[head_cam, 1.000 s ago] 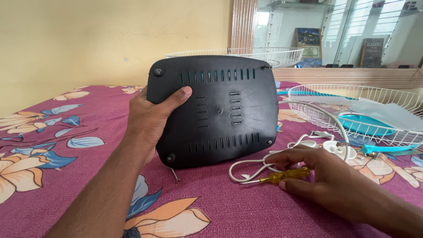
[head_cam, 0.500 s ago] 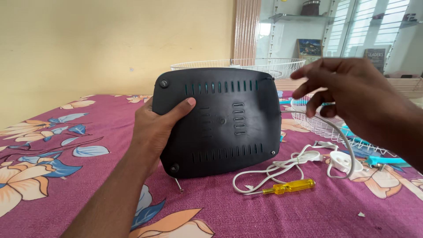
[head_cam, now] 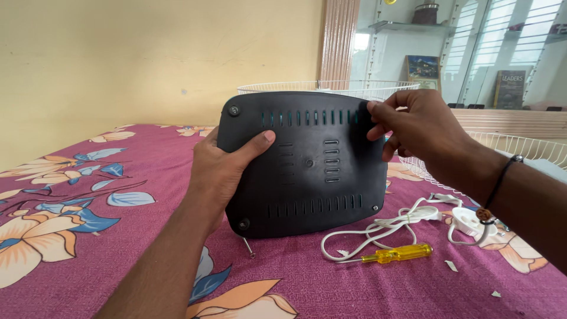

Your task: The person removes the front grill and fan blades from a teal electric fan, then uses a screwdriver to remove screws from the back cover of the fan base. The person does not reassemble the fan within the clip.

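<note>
The black plastic base plate with rows of vent slots (head_cam: 301,162) stands on edge on the magenta flower-printed cloth (head_cam: 331,283), its underside turned toward the camera. The left hand (head_cam: 221,171) clamps the plate's left edge — thumb lying across the face, fingers hidden behind. The right hand (head_cam: 413,127) is at the plate's upper right corner, thumb and forefinger pinched together on something too small to make out; a screw is likely, since matching screw heads sit at the plate's other corners. I cannot tell whether anything is actually between those fingertips.

To work that corner well, the left hand should keep the plate upright and steady while the pinch turns squarely, without tilting, so nothing small drops onto the cloth.

Below the plate's lower left corner a loose metal screw (head_cam: 250,247) lies on the cloth. To the lower right of the plate lie a yellow-handled screwdriver (head_cam: 398,254) and a coiled white power cord (head_cam: 384,227). Behind the plate, a white wire fan guard (head_cam: 331,87) shows above its top edge.
</note>
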